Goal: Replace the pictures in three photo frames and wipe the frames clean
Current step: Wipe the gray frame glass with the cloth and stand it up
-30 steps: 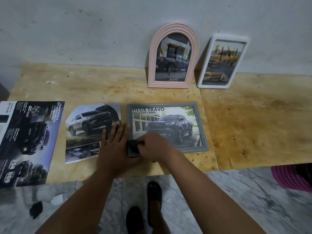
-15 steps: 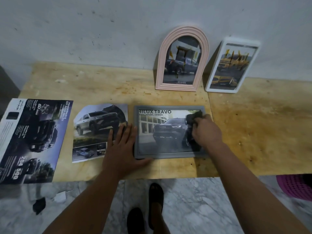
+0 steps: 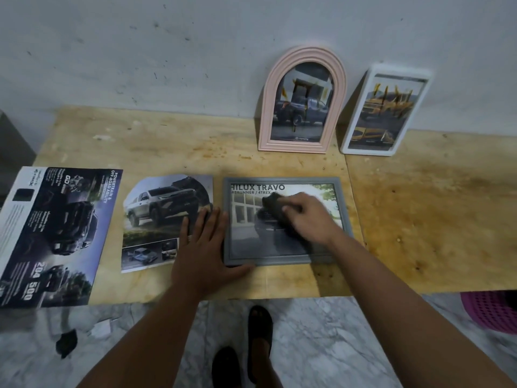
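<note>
A grey photo frame (image 3: 285, 180) lies flat on the wooden table (image 3: 419, 219), showing a "HILUX TRAVO" truck picture. My right hand (image 3: 307, 219) holds a dark cloth (image 3: 272, 204) against the middle of its glass. My left hand (image 3: 204, 247) lies flat with spread fingers at the frame's left edge, its thumb along the bottom corner. A pink arched frame (image 3: 303, 56) and a white rectangular frame (image 3: 352, 135) lean upright on the wall behind, each with a truck picture inside.
A cut-out truck picture (image 3: 159, 214) lies left of the grey frame, partly under my left fingers. A large brochure (image 3: 53, 233) covers the table's left end. A pink basket (image 3: 489, 312) sits on the marble floor at right. My feet (image 3: 251, 348) stand below the table edge.
My right hand with the cloth has swept from the frame's lower left corner to its upper right, then back to the middle of the glass. My left hand stays put.
</note>
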Demonstrator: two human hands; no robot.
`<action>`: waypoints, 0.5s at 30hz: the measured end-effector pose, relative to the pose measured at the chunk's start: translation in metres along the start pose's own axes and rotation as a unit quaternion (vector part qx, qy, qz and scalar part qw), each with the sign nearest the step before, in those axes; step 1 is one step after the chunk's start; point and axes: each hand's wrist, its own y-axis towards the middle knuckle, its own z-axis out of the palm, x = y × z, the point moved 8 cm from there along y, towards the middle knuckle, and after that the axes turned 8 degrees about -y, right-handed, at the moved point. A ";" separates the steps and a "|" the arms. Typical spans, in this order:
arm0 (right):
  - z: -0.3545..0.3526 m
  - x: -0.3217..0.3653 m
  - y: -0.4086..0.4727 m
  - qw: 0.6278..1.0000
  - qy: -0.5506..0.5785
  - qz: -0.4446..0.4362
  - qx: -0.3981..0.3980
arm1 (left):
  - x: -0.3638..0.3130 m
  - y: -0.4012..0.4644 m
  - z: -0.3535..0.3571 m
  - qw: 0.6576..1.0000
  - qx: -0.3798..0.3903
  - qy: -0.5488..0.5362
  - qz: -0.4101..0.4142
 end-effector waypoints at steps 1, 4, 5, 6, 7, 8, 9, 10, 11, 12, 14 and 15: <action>-0.021 -0.016 0.003 0.998 0.015 0.036 -0.051 | 0.000 0.000 0.000 1.000 0.001 0.003 0.000; -0.067 -0.054 0.005 0.975 -0.109 0.094 -0.171 | 0.000 0.000 0.000 1.000 0.001 0.009 -0.003; -0.067 -0.059 0.006 0.968 -0.154 0.104 -0.171 | 0.000 0.000 0.000 1.000 0.002 0.009 -0.005; -0.061 -0.061 0.007 0.963 -0.187 0.112 -0.158 | 0.000 0.000 0.000 1.000 0.002 0.008 -0.005; -0.050 -0.060 0.008 0.958 -0.219 0.114 -0.146 | 0.000 0.000 0.000 1.000 0.004 0.007 -0.006; -0.038 -0.057 0.008 0.952 -0.249 0.108 -0.141 | 0.000 0.000 0.000 1.000 0.004 0.006 -0.006; -0.026 -0.052 0.007 0.944 -0.276 0.100 -0.148 | 0.000 -0.001 0.000 1.000 0.004 0.004 -0.006; -0.016 -0.047 0.007 0.938 -0.293 0.094 -0.159 | 0.000 -0.001 0.000 1.000 0.004 0.001 -0.006; -0.008 -0.046 0.006 0.933 -0.301 0.097 -0.170 | 0.000 0.000 0.000 1.000 0.003 0.000 -0.005; -0.003 -0.045 0.005 0.932 -0.301 0.104 -0.175 | 0.000 0.000 0.000 1.000 0.003 -0.001 -0.005; 0.007 -0.044 0.002 0.932 -0.299 0.110 -0.171 | 0.000 0.000 0.000 1.000 0.002 -0.003 -0.003; 0.011 -0.042 0.001 0.933 -0.300 0.103 -0.166 | 0.000 0.000 0.000 1.000 0.003 -0.002 -0.002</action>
